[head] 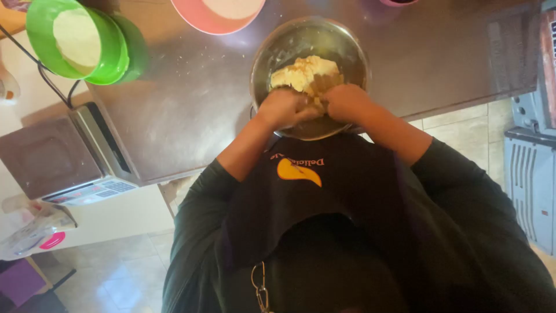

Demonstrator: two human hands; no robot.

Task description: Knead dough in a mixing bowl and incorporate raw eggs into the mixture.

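Both my hands, left (284,108) and right (347,102), are closed into the pale, soft, sticky dough lump (304,74) in the round steel bowl (353,52); I'd grip its near edge.

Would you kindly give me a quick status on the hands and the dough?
Left hand and right hand both gripping dough. Dough in metal bowl on table. Nothing in the way.

A grey kitchen scale (61,159) with a pale keypad panel along its front edge sits at the left of the surface (191,98), a clear crumpled plastic bag (29,226) with a pink patch lying just below it.
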